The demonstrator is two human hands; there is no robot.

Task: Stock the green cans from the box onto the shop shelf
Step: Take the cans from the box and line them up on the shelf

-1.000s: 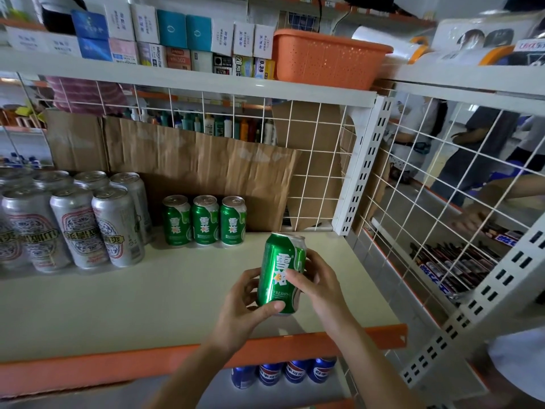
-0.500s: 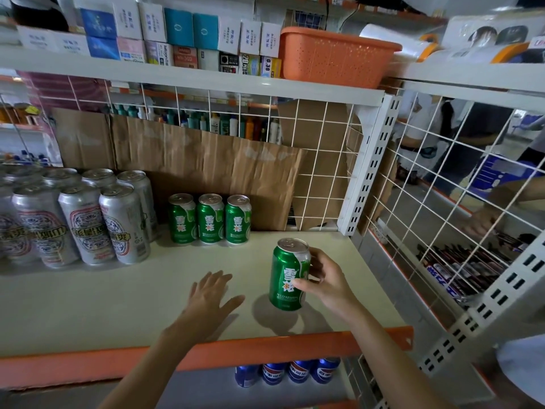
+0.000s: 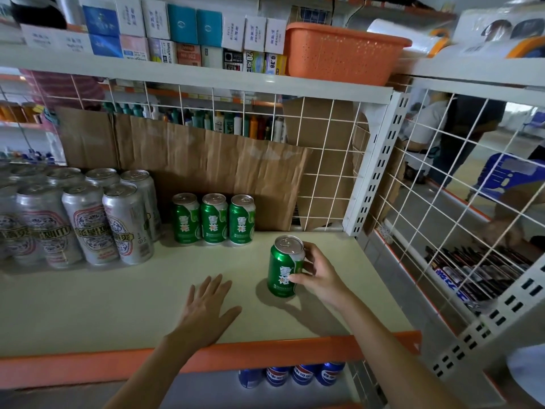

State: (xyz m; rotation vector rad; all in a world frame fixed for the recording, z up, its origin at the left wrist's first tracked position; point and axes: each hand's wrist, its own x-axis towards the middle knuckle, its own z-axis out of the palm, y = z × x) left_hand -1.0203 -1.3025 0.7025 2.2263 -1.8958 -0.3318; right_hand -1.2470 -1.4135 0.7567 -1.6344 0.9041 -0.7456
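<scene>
currently the right hand (image 3: 320, 276) grasps a small green aluminium drink can (image 3: 285, 267) just right of the frame's centre, thumb on the printed front and fingers curled round the far side, near the top. the can stands upright with its base on, or barely above, the pale cream shelf board (image 3: 88, 305); i cannot tell which, though the shadow under it suggests contact. the left hand (image 3: 206, 308) lies flat on the board in the lower centre, fingers straight and spread, holding nothing. a row of three matching green cans (image 3: 213, 218) stands at the back, in the centre of the frame, against a creased brown cardboard sheet (image 3: 212, 166), with tall silver beer cans (image 3: 88, 222) to their left. the held can sits apart from that row, forward and to its right.

to do this step well, i judge the can should slide or lift rearward into the free spot at the row's right end, just beside the third can, label facing forward like the others. a lower grip would steady it better than one near the rim. push slowly so it does not knock the neighbours, and release only when the base sits flat. the box is out of view.
</scene>
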